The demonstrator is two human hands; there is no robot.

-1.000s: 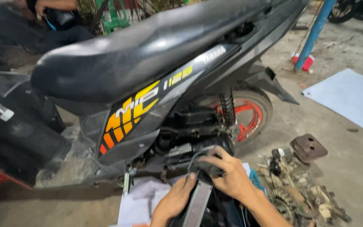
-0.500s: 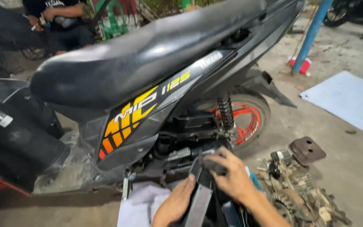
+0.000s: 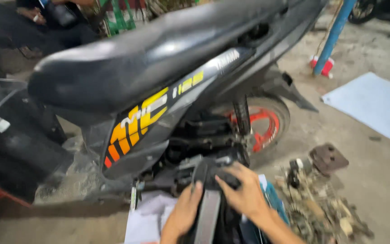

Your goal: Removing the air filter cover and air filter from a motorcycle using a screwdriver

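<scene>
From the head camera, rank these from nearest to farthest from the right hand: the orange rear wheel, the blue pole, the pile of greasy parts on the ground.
From the right hand:
1. Pile of greasy parts, just to its right on the ground.
2. Orange rear wheel, above it, behind the scooter body.
3. Blue pole, far off at the upper right.

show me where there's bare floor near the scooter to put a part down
Bare concrete floor lies between the rear wheel, the pale sheet and the blue pole. Crowded: the pile of parts at right, and under the scooter where both hands, left and right, grip a black cover.
</scene>
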